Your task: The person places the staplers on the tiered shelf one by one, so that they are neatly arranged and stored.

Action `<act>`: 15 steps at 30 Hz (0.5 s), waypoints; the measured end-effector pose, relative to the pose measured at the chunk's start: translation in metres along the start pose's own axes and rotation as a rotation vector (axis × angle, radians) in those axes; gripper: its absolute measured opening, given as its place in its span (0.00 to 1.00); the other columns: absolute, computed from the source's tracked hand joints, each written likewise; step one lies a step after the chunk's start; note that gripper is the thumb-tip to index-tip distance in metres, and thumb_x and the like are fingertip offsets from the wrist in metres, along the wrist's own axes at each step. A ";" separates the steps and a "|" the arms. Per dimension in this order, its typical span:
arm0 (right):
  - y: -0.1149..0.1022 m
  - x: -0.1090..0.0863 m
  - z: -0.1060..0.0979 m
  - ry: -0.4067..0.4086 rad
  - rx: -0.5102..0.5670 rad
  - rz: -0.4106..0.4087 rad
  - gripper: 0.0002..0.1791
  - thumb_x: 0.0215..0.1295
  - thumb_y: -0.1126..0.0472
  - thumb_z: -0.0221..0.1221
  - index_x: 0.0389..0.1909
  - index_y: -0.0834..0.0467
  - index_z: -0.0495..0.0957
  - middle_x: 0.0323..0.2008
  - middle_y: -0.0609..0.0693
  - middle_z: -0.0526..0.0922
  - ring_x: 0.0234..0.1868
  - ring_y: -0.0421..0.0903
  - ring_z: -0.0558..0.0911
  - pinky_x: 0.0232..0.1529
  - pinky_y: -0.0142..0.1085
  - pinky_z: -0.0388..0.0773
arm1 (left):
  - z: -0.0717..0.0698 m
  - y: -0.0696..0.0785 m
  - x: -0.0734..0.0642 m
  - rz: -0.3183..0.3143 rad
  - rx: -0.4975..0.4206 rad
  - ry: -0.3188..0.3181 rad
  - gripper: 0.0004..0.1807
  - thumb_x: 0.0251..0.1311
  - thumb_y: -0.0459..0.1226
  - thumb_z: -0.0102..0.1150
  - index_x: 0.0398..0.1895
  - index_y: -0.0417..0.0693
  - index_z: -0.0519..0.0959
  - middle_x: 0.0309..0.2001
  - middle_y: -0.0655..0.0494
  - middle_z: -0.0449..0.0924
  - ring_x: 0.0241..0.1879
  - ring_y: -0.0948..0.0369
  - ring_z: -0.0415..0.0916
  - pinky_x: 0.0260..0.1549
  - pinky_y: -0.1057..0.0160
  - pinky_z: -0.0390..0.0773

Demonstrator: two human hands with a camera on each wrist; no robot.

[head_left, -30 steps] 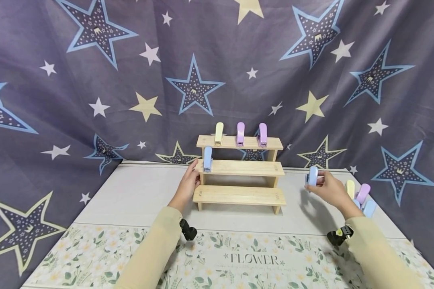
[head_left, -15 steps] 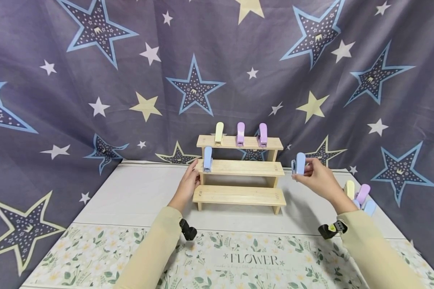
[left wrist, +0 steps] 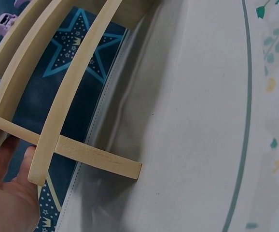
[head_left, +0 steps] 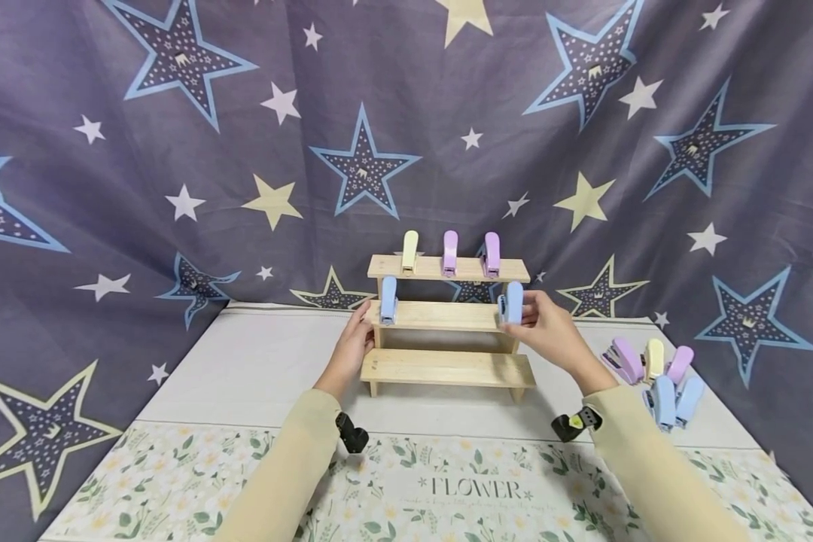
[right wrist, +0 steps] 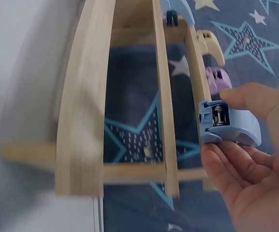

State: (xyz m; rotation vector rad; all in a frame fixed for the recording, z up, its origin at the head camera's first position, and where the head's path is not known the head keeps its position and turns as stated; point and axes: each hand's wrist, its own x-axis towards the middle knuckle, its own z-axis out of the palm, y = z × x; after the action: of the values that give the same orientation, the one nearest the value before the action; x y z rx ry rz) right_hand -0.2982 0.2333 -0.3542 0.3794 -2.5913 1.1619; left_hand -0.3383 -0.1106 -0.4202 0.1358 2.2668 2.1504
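Observation:
My right hand (head_left: pixel 554 335) pinches a light blue stapler (head_left: pixel 513 302) upright at the right end of the middle tier. In the right wrist view, the thumb lies on one side of this stapler (right wrist: pixel 233 126) and the fingers on the other. My left hand (head_left: pixel 349 351) holds the left end of the three-tier wooden shelf (head_left: pixel 447 367), its fingers partly hidden behind the wood. Another blue stapler (head_left: pixel 389 301) stands at the middle tier's left end. Along the top tier are a yellow stapler (head_left: pixel 409 252) and two purple staplers, one central (head_left: pixel 450 253), one farther right (head_left: pixel 491 254).
On the table at right lies a group of several staplers, among them a purple one (head_left: pixel 623 360), a yellow one (head_left: pixel 653 360) and a blue one (head_left: pixel 664 403). A flower-printed mat (head_left: pixel 474 459) covers the table front. A star-patterned curtain (head_left: pixel 420 83) hangs behind.
My right hand has carried the blue stapler leftward from beside the shelf to the middle tier's right end, uncovering more of the stapler group. The left hand has stayed at the shelf.

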 end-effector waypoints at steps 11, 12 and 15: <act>-0.025 0.015 0.038 -0.045 0.076 -0.030 0.37 0.59 0.59 0.71 0.65 0.66 0.67 0.44 0.59 0.84 0.44 0.53 0.84 0.45 0.45 0.83 | -0.002 -0.001 0.004 -0.020 -0.023 -0.018 0.29 0.80 0.41 0.29 0.81 0.57 0.49 0.78 0.43 0.50 0.74 0.46 0.54 0.72 0.48 0.56; -0.026 0.017 0.042 -0.048 0.089 -0.035 0.36 0.59 0.60 0.71 0.65 0.66 0.67 0.44 0.60 0.84 0.44 0.53 0.84 0.45 0.45 0.83 | -0.001 -0.004 0.005 -0.017 -0.024 -0.014 0.29 0.80 0.42 0.29 0.81 0.58 0.49 0.78 0.44 0.50 0.74 0.46 0.54 0.72 0.48 0.56; -0.030 0.020 0.053 -0.054 0.126 -0.038 0.36 0.59 0.61 0.71 0.65 0.66 0.67 0.44 0.59 0.84 0.44 0.53 0.83 0.46 0.43 0.83 | -0.001 -0.008 0.006 0.001 -0.011 -0.005 0.29 0.80 0.43 0.29 0.81 0.59 0.50 0.78 0.44 0.51 0.73 0.46 0.55 0.72 0.48 0.57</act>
State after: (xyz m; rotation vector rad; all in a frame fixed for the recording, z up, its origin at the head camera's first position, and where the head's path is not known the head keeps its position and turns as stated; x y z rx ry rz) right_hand -0.3143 0.1713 -0.3610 0.4908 -2.5512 1.3236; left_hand -0.3443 -0.1111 -0.4277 0.1415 2.2522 2.1606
